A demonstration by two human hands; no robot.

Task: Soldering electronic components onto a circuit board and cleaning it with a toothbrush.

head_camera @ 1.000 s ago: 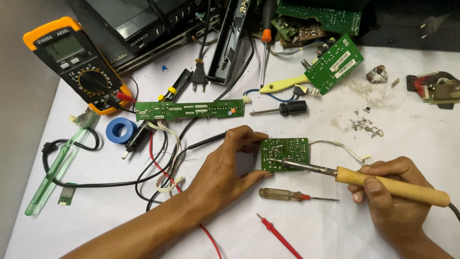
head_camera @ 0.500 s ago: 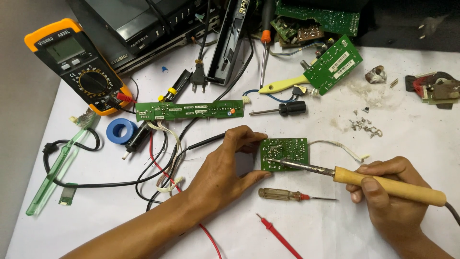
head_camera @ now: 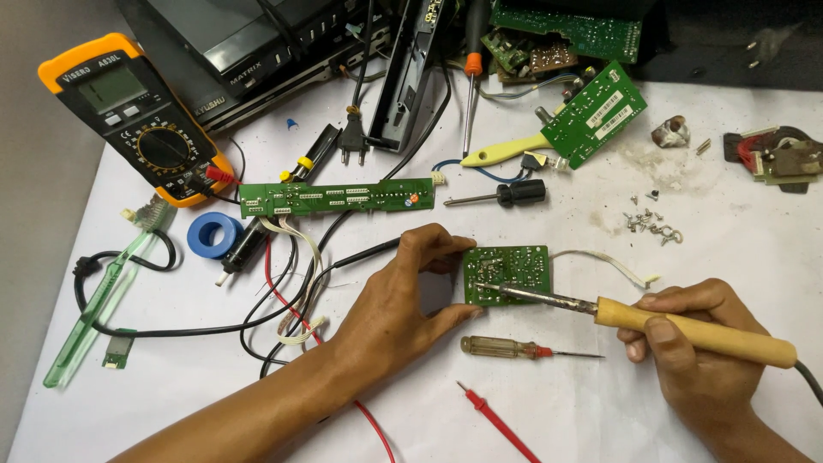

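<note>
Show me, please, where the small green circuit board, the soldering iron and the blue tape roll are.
small green circuit board (head_camera: 513, 267), head view, middle of its solder side
soldering iron (head_camera: 737, 341), head view, on its wooden handle
blue tape roll (head_camera: 204, 230), head view, on its left rim

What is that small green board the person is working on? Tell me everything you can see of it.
The small green circuit board is roughly square and lies flat on the white table, solder side up, dotted with silvery joints. The left hand pinches its left edge between thumb and fingers. The soldering iron, held by the right hand, touches its lower left area.

hands (head_camera: 403, 300) steadying circuit board (head_camera: 507, 274), soldering iron (head_camera: 686, 330) touching
</note>
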